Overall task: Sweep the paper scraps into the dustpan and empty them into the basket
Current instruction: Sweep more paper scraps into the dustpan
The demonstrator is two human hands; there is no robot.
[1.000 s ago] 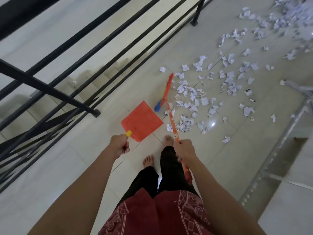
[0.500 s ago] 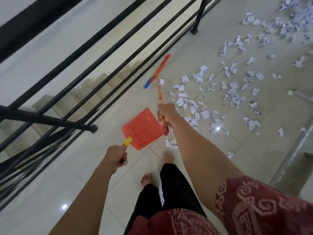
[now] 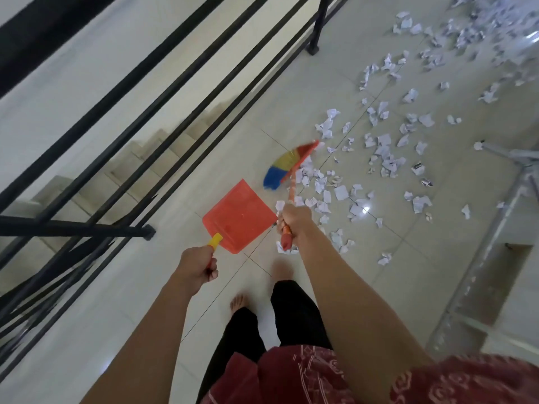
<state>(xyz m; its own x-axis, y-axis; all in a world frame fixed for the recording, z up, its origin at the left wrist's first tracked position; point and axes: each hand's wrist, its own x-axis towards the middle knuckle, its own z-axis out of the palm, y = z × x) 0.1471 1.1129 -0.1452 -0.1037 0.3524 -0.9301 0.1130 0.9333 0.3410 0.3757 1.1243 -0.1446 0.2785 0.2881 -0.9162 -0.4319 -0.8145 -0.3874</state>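
Note:
My left hand (image 3: 197,266) grips the yellow handle of a red dustpan (image 3: 240,215), held above the tiled floor ahead of my feet. My right hand (image 3: 293,220) grips the orange handle of a small broom (image 3: 287,164), whose blue, yellow and red bristles sit just beyond the dustpan's far edge, at the left border of the mess. White paper scraps (image 3: 379,147) lie scattered over the floor from beside the dustpan to the far right, with a denser heap (image 3: 478,24) at the top right. No basket is in view.
A black metal railing (image 3: 163,91) runs diagonally along the left, with a stairwell (image 3: 122,167) below it. A grey metal frame (image 3: 501,199) stands on the right. My bare feet (image 3: 280,271) stand on the tiles just behind the dustpan.
The broom head has swung back from near the railing toward the scraps and the dustpan. My right hand drew nearer. The dustpan stayed about in place.

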